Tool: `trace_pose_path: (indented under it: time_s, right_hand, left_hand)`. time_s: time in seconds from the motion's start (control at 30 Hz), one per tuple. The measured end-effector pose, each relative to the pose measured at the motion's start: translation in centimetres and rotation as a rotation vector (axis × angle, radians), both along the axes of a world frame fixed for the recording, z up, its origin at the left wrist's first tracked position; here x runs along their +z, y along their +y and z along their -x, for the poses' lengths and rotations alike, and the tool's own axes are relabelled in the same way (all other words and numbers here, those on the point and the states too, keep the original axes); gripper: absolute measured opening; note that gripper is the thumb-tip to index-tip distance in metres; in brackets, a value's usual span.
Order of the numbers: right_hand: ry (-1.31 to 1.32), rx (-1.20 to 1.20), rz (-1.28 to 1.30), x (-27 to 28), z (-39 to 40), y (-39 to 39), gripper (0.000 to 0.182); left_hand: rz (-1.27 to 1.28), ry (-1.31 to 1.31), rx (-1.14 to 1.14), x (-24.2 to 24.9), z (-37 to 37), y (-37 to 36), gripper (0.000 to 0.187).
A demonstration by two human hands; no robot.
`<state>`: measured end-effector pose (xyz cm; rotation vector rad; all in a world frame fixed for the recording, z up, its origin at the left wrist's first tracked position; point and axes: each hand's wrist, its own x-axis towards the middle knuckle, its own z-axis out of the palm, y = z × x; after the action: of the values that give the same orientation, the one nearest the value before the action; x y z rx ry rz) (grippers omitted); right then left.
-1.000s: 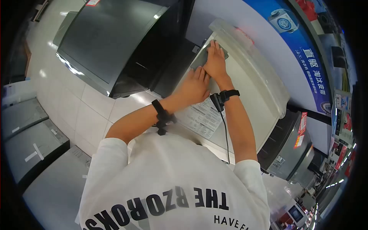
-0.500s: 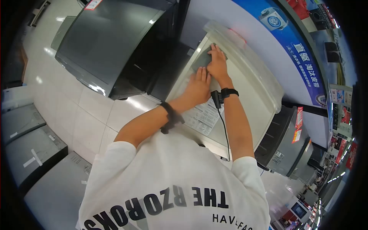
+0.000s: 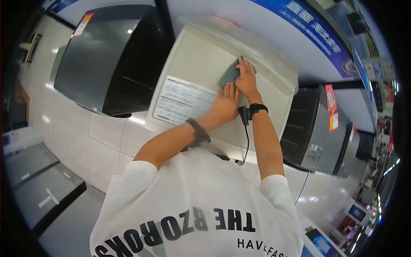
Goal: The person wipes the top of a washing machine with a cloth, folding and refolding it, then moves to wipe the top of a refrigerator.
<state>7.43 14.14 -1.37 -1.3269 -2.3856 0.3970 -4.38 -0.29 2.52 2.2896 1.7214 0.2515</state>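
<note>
A folded grey cloth lies on the cream-white top of an appliance, towards its back right. My right hand grips the cloth from above, its fingers reaching over the far edge. Just below, my left hand has its fingers stretched out flat, the tips touching the cloth's near edge. A printed sheet sits on the left of the same top. Dark bands circle both wrists, and a black device with a cable is at the right one.
Clear plastic wrap bunches along the top's back edge. To the left stands a dark grey appliance; another grey one with red tags is at right. A blue banner runs behind. Grey units stand lower left.
The cloth has slid rightwards across the top, from near its back left corner, with both hands moving along with it. My view has turned, showing more of the printed sheet.
</note>
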Motion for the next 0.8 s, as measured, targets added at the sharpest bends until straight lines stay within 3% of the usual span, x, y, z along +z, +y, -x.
trace_pose_path:
  time_s: [0.47,0.8]
  right_hand:
    - [0.036,-0.146,-0.129,0.0,-20.2,-4.9,0.046]
    - [-0.044,-0.256,-0.071,0.3,-20.8,-5.9,0.041]
  left_hand:
    - [-0.141,0.063,-0.249,-1.7,-17.4,-2.0,0.083]
    - [-0.172,0.076,-0.288,-0.8,-17.7,-2.7,0.084]
